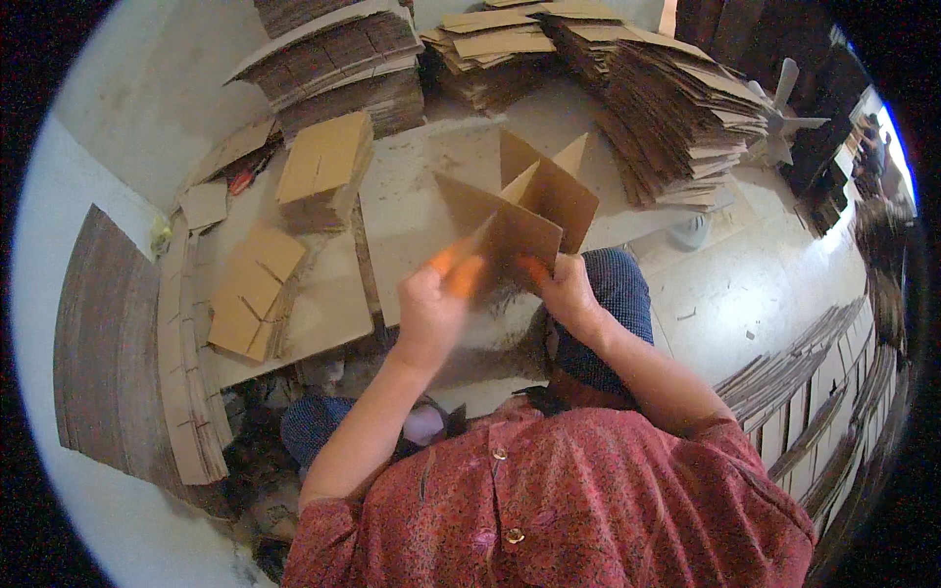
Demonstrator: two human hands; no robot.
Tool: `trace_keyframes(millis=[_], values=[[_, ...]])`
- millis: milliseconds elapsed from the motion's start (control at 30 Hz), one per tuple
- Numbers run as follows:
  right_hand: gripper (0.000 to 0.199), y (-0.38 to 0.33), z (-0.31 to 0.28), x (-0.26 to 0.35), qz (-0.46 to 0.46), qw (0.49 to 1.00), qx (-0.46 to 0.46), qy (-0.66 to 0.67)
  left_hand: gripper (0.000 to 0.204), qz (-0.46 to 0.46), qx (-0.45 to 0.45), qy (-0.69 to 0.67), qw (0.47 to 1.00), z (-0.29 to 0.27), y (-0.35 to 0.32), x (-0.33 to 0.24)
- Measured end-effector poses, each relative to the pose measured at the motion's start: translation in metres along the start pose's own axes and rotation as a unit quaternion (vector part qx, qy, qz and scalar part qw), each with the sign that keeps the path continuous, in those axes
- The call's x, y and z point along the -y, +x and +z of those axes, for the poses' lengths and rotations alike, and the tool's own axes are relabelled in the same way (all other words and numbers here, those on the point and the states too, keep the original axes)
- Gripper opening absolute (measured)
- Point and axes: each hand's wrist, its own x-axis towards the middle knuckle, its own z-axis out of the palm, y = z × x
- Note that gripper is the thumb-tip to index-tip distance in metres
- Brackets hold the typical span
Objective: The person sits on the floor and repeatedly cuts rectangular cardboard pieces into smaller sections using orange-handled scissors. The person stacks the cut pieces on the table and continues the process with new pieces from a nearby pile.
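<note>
An assembly of interlocked cardboard dividers (529, 220) stands up in front of me, its brown panels crossing one another. My right hand (573, 294) is closed on the near right panel, thumb on the near side, with orange covering on a finger. My left hand (436, 299) is closed at the near left edge of the assembly; its orange-covered fingers are smeared by motion. To the left lie a small stack of slotted cardboard strips (257, 294) and a taller block of cardboard pieces (325, 162).
Tall stacks of cardboard sheets (343, 73) line the back, and a leaning stack (657, 108) fans out at the back right. More sheets (108, 343) stand by the left wall. Bundled strips (804, 392) lie on the floor at right. A white fan-like object (784, 122) stands beyond.
</note>
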Motion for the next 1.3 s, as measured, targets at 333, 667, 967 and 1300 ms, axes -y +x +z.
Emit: trace_keyframes(millis=[333,667,967,1300], values=[[0.046,0.051,-0.064,0.022,-0.129,0.952,-0.267,-0.070,0.074,-0.134,0.050,-0.355,0.924,0.015,0.007,0.002],[0.037,0.023,-0.039,0.064,0.166,0.958,0.141,0.189,0.068,-0.066,0.236,-0.329,0.912,0.063,-0.015,0.009],[0.039,0.041,-0.135,0.154,-0.244,0.935,-0.180,-0.181,0.049,-0.106,0.134,-0.270,0.948,0.063,-0.059,0.064],[0.034,0.203,-0.325,-0.006,-0.173,0.840,-0.153,-0.490,0.032,0.036,0.162,-0.041,0.985,0.031,-0.052,0.077]])
